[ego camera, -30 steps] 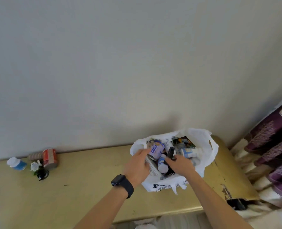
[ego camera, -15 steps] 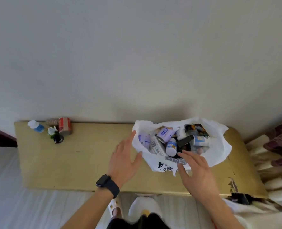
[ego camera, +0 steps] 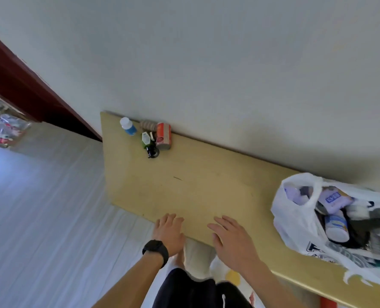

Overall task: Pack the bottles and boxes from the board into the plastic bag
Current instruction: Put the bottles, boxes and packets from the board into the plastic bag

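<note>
A white plastic bag (ego camera: 295,225) stands open at the right end of the yellowish board (ego camera: 202,187), filled with several bottles and boxes. At the board's far left corner by the wall lie a blue-and-white bottle (ego camera: 128,126), a red-orange can (ego camera: 163,136), a brownish roll (ego camera: 148,125) and a small green-and-black bottle (ego camera: 148,145). My left hand (ego camera: 169,232), with a black watch on its wrist, hovers empty over the board's near edge, fingers straight. My right hand (ego camera: 233,240) is beside it, also empty with fingers spread.
A plain wall runs behind the board. A dark red door frame (ego camera: 24,90) is at the left, with clutter (ego camera: 0,127) on the floor beyond it. Pale floor (ego camera: 51,218) lies left of the board. My legs and feet show below the board's edge.
Both hands have left the bag and moved left along the board's near edge. The view has swung left, so the bag now sits at the right edge.
</note>
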Demonstrator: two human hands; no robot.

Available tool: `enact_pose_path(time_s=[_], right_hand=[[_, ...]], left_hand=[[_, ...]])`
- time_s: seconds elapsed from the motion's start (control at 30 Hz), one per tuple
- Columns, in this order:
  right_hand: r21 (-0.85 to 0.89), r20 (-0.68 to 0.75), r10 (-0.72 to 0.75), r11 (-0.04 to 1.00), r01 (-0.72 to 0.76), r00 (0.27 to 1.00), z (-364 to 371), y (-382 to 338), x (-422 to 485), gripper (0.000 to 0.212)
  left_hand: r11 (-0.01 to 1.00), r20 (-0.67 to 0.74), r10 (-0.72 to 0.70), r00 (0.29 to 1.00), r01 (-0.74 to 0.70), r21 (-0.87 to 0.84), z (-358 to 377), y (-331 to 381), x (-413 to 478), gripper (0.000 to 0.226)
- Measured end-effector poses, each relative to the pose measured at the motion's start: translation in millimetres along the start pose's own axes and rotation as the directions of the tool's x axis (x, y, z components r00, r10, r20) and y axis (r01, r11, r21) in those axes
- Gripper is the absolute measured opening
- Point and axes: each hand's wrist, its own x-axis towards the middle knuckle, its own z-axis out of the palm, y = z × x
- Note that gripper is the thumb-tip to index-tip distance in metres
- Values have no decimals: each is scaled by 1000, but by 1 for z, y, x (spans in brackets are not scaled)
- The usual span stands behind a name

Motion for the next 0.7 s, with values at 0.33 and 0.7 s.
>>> enact_pose_path(time_s=[0.33, 0.7], right_hand=[[-91, 191, 94, 993, -78, 977, -21, -98, 227, 50], [157, 164, 437, 874, -461, 884, -31, -144, 413, 76]], left_hand=[[994, 15, -100, 995, 101, -52, -80, -164, 129, 66], [994, 63, -60, 996, 66, -82, -67, -220, 151, 82]])
